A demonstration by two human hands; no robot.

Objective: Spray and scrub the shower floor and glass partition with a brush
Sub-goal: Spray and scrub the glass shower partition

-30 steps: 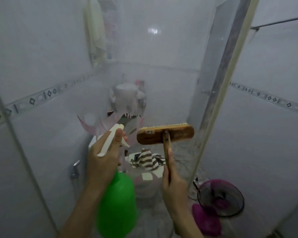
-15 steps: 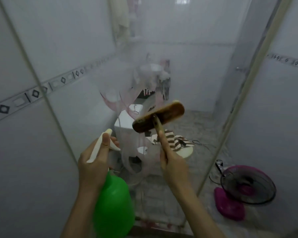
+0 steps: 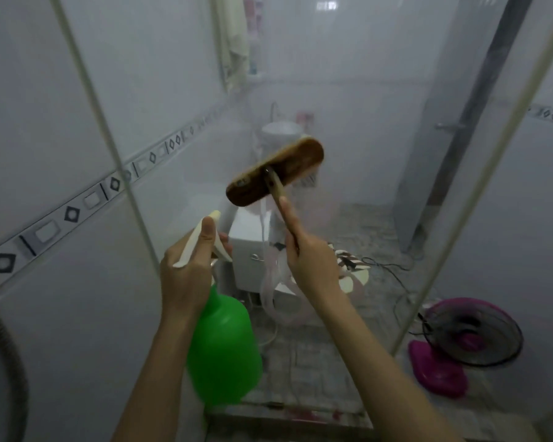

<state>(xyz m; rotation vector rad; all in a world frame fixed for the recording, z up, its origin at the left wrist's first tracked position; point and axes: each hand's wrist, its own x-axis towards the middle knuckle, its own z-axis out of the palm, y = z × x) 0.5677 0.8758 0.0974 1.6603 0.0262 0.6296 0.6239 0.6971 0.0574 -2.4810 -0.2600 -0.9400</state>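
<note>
My left hand (image 3: 190, 272) grips the white trigger head of a green spray bottle (image 3: 224, 349), which hangs below it at centre. My right hand (image 3: 310, 260) holds the wooden handle of a scrub brush (image 3: 275, 172); its brown head is tilted up to the right, bristles facing away against the hazy glass partition (image 3: 380, 122). The partition's pale frame edges run at left (image 3: 109, 148) and right (image 3: 479, 186). Through the glass the mottled grey shower floor (image 3: 364, 237) shows.
A white toilet tank (image 3: 253, 250) and a striped cloth (image 3: 348, 266) lie behind the glass. A pink floor fan (image 3: 470, 333) with a dark grille sits at lower right. A grey hose (image 3: 4, 362) curves at lower left. White tiled walls surround.
The view has tipped down and left. The brush head has gone from level to tilted, its right end higher, and moved along the glass. My left hand keeps the bottle at the same height.
</note>
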